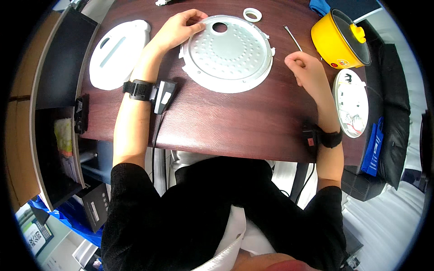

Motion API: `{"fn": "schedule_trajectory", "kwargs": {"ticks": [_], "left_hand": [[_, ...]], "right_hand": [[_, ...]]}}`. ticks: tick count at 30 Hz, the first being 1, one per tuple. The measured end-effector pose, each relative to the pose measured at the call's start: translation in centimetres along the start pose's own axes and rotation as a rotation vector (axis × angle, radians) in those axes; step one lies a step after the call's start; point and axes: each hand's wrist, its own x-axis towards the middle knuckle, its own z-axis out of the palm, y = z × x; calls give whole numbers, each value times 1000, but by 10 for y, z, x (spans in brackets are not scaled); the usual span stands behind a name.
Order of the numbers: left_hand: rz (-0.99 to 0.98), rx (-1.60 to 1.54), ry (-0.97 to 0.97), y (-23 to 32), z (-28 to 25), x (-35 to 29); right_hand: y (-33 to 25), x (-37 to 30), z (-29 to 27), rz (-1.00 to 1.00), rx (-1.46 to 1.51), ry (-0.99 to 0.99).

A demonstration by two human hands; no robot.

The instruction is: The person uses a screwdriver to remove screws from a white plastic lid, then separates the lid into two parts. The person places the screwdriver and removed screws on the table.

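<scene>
My left hand (181,30) rests at the upper left rim of a round, pale grey plate (226,67), fingers curled over its edge. The plate lies flat, with rings of small dimples, a round hole near the far rim and small tabs round the edge. To its right, my right hand (308,72) is closed above the table. A thin metal shaft, seemingly of a screwdriver (293,38), sticks out beyond its fingers, pointing away from me; the handle end is hidden by the hand. A white ring (252,15) lies just past the plate.
A white oval cover (131,58) with a slot lies left on the brown table (226,131). At right stand a yellow pot (326,38) with a dark lid and a white oval base (351,106) with wires inside. Black cabled devices (165,97) hang at my wrists.
</scene>
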Motion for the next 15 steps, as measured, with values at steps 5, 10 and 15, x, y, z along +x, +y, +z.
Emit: {"fn": "schedule_trajectory", "kwargs": {"ticks": [5,10,15], "left_hand": [[-25,-20,-6,8,-3,-6],[-2,-64,-70,1,-10,-3],[13,-167,-102,9,-17,-4]], "right_hand": [[0,-8,-15,-7,-84,147],[24,-5,-36,-121,-214,319],[25,-9,-47,-24,-372,281]]}}
